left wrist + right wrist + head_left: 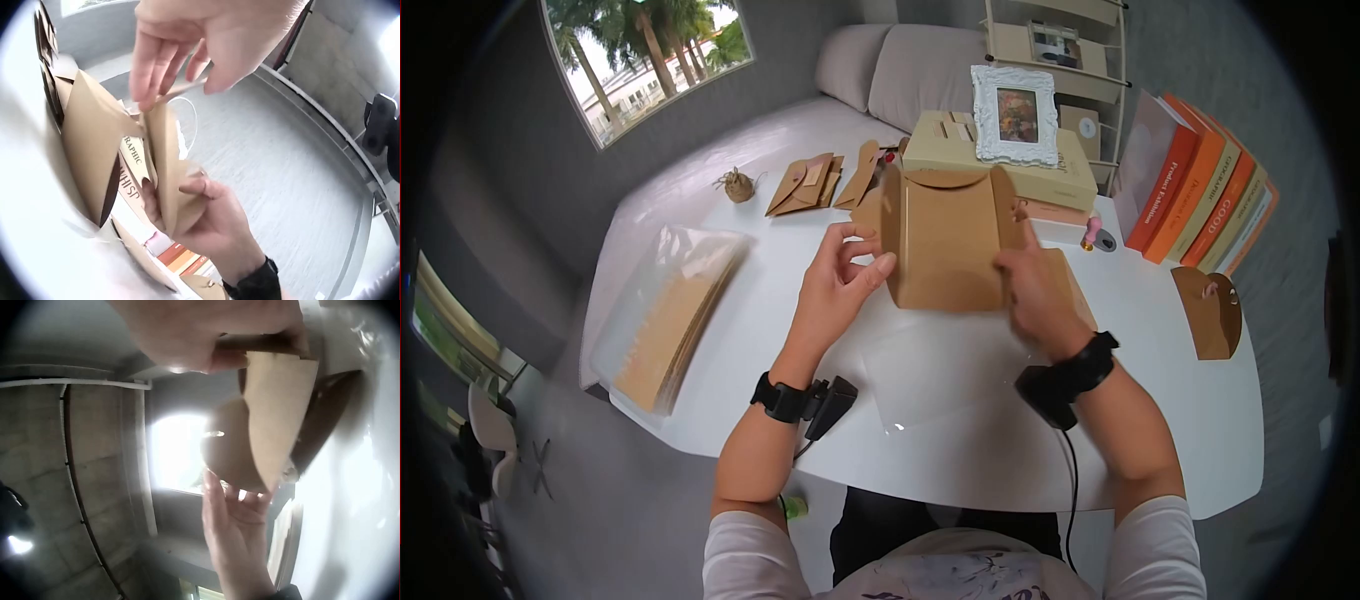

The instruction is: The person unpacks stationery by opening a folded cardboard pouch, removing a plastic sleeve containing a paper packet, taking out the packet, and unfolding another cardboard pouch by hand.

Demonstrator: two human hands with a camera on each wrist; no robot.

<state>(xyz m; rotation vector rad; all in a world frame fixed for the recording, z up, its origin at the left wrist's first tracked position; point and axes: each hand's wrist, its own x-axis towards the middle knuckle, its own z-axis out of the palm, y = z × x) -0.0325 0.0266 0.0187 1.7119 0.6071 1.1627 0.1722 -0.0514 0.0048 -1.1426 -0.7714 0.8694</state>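
Observation:
An unfolded kraft paper envelope (948, 245) is held up over the white table, its side flaps and rounded end flaps raised. My left hand (836, 278) pinches its left side flap between thumb and fingertips; the left wrist view shows the flap edge (164, 156) below those fingers. On the opposite side, my right hand (1043, 300) grips the right flap, thumb inside and fingers behind. A second flat kraft piece (1067, 283) lies on the table behind the right hand. Beneath the envelope is a clear plastic sheet (930, 375).
A clear bag of kraft sheets (675, 325) lies at left. Folded envelopes (805, 185) and a small twine-tied pot (738, 185) sit farther back. A white picture frame (1015, 115), boxes, a pink-handled stamp (1092, 232), upright books (1190, 185) and another brown envelope (1208, 318) stand or lie rightward.

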